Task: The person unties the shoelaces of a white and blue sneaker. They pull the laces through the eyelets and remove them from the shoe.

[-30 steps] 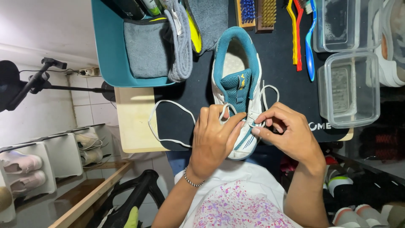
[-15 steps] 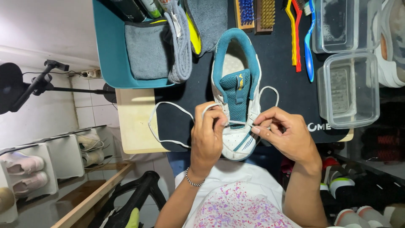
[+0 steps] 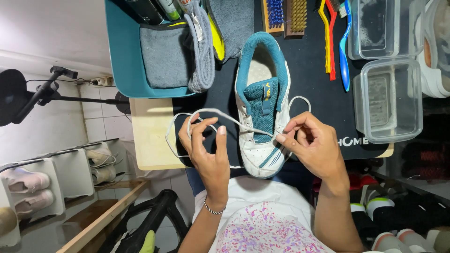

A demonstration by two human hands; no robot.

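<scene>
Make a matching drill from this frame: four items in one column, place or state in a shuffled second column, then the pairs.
Items
1. left hand
2. right hand
3. grey cloth
4. blue toothbrush

Place or state
A. in the teal tray, far left of the mat
B. pinching lace at the eyelets of the white-and-teal shoe
C. beside the red and yellow brushes, left of the clear containers
D. pulling a loop of white lace away from the shoe

Pairs: 1-D, 2-B, 3-A, 4-C
</scene>
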